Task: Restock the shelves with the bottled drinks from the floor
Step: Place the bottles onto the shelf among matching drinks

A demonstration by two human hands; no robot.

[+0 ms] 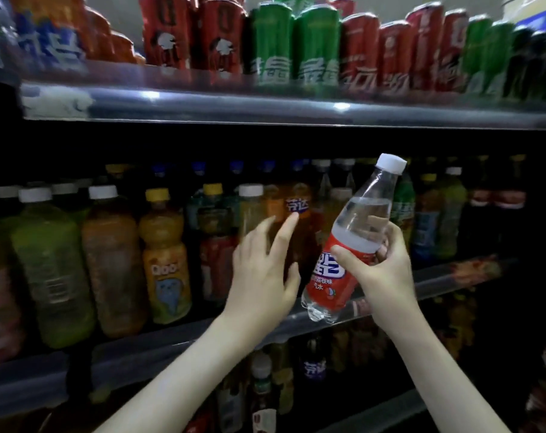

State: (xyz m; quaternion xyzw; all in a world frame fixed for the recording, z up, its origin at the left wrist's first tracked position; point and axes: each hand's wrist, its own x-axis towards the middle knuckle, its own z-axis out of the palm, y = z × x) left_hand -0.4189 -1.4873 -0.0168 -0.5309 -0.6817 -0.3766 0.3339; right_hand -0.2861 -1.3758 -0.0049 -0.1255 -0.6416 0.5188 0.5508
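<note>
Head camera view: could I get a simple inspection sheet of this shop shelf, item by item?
Surface: middle shelf, packed with juice and soda bottles.
Job's things: clear bottle, white cap, red label, tilted, held in front of the shelf.
Clutter: nothing seen.
Hands: right hand grips the clear bottle; left hand open, fingers stretched toward an orange soda bottle.
Cables: nothing seen.
Surroundings: red and green cans on the shelf above; more bottles below; dim light.

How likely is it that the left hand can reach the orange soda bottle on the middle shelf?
Probably yes: the left hand is open, fingertips almost at the orange soda bottle, nothing in between.
</note>
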